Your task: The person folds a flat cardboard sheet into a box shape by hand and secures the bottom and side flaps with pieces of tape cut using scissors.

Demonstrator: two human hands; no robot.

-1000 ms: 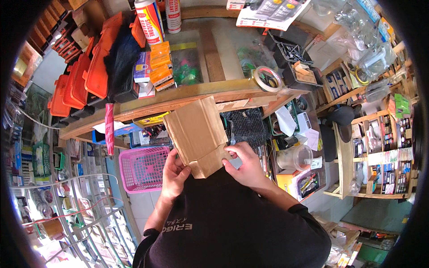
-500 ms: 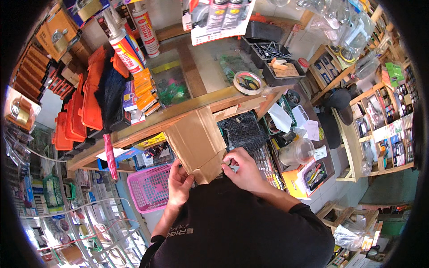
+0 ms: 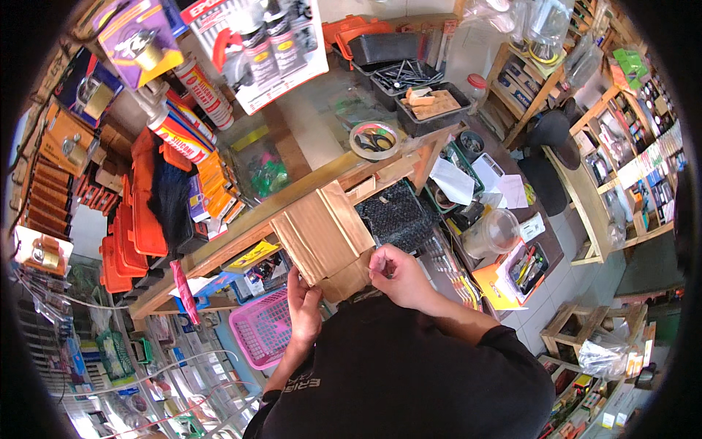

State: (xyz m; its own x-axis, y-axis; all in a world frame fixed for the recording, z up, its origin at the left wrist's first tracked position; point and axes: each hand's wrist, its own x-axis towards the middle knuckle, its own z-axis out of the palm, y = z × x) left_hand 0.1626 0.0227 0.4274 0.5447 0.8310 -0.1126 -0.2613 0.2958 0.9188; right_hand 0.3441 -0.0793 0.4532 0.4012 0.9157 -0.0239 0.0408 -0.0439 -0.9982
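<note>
A folded sheet of brown cardboard with crease lines is held in front of me, tilted, its upper part near the counter's wooden edge. My left hand grips its lower left side, thumb in front and fingers along the edge. At the lower right corner my right hand is closed in a pinch on the cardboard's edge; its fingertips are partly hidden. The cardboard's lower end meets my black shirt, and its underside cannot be seen.
A glass-topped counter carries a tape roll, a black tray of screws, sealant tubes and orange cases. Below stands a pink basket. Bubble-wrapped goods and a clear jar lie to the right.
My view has swung, so the counter goods sit further left and lower. The cardboard looks slightly turned and flatter to view; both hands keep their places on it.
</note>
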